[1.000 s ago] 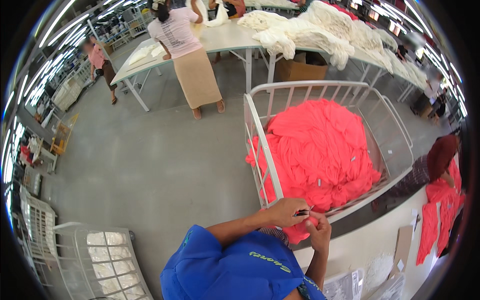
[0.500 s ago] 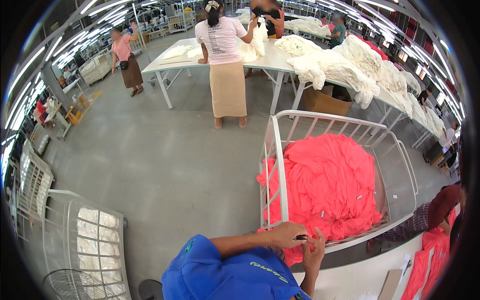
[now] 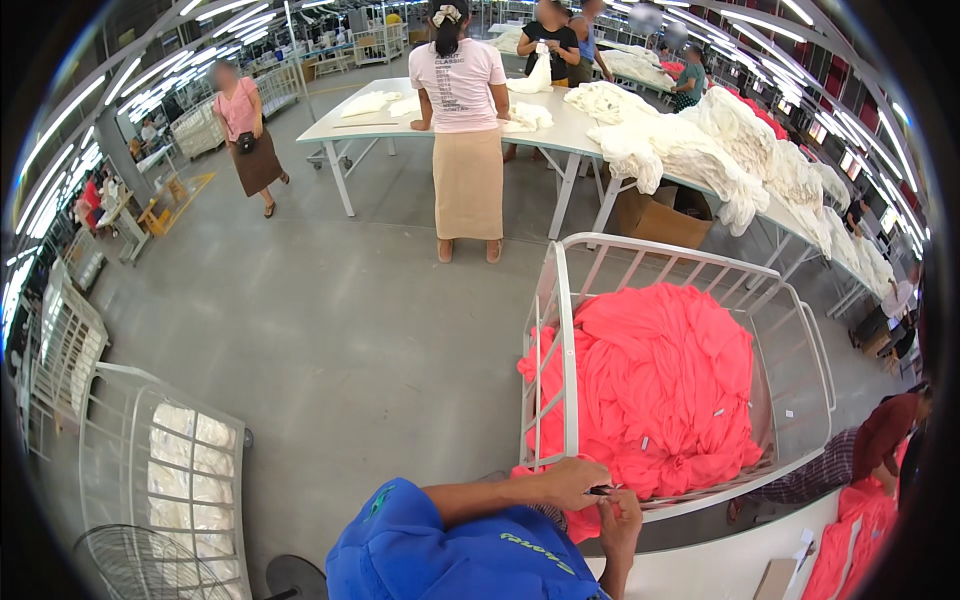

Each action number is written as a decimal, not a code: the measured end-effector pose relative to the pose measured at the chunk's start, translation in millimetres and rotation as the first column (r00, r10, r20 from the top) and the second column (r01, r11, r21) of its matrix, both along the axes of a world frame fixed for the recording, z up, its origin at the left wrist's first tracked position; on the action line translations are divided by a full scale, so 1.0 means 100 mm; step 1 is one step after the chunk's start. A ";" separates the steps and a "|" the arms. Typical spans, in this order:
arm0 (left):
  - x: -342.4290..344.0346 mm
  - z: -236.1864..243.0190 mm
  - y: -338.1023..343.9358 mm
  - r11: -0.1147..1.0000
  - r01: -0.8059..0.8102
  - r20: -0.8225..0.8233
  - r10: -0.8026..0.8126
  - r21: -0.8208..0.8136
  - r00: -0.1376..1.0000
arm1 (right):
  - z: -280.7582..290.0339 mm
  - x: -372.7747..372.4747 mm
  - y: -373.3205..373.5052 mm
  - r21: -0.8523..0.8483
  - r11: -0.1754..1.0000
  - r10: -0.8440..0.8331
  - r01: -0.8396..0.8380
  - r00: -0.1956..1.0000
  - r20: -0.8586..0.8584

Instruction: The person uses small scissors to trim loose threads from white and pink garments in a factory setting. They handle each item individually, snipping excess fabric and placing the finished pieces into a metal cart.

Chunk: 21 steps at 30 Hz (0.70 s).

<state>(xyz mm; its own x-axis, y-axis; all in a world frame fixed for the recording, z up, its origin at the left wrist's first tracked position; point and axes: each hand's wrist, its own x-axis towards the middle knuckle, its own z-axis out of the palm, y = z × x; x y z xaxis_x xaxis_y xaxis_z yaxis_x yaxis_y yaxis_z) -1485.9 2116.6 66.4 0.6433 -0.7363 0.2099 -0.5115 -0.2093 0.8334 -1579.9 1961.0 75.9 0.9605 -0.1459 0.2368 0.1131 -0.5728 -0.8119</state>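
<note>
— Big place, isn't it? Grey concrete floor (image 3: 330, 330) running off under rows of strip lights, long pale work tables (image 3: 560, 125) heaped with white cloth (image 3: 700, 150).

— And people all along them. One in a pink top and tan skirt (image 3: 462, 130) stands with their back to us at the near table, another in pink (image 3: 248, 125) walks by on the far left.

— What's the largest thing close by?

— The white wire cart (image 3: 562, 340), just ahead of the worker we're standing over. It's piled high with bright coral-pink fabric (image 3: 660, 380), some of it bulging out through the bars on the near side.

— There's a second cart too, lower left (image 3: 160, 480), with white cloth inside and a fan (image 3: 130, 565) just beside it.

— Right. Now the worker: blue sleeve (image 3: 450, 550), both hands up at the cart's near rail.

— What's the left hand (image 3: 575, 482) doing?

— It's closed, fingers pinched on a small dark tool (image 3: 600, 490). Too small to say what kind. It sits right at the pink fabric hanging over the rail.

— And the right hand (image 3: 620, 520)?

— Just below and beside the left one, touching the same bit of pink fabric (image 3: 585, 522). I can't tell whether it's gripping the cloth or only resting against it.

— Someone in dark red (image 3: 885, 435) is bent over at the far right.

— Yes, next to more pink fabric (image 3: 850, 540) on that side.
</note>
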 end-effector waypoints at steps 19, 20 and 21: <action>-0.03 0.06 0.14 0.984 0.019 -0.229 0.023 0.178 0.973 | -0.47 -0.18 0.07 0.721 0.640 -0.109 0.266 0.960 -0.258; -0.06 0.05 0.15 0.981 0.018 -0.271 0.035 0.193 0.962 | -0.54 -0.20 0.02 0.741 0.608 -0.125 0.285 0.956 -0.265; -0.03 -0.02 0.19 0.989 -0.004 -0.267 0.043 0.145 0.963 | -0.58 -0.24 -0.01 0.760 0.574 -0.144 0.305 0.951 -0.273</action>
<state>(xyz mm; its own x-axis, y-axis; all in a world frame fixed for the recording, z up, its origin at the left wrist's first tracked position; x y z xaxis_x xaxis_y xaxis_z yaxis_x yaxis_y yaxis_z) -1489.2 2135.1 64.0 0.6788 -0.7301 -0.0785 -0.2668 -0.3447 0.9000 -1603.5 1960.5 17.5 0.8804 -0.4127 -0.2335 -0.1056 0.3094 -0.9451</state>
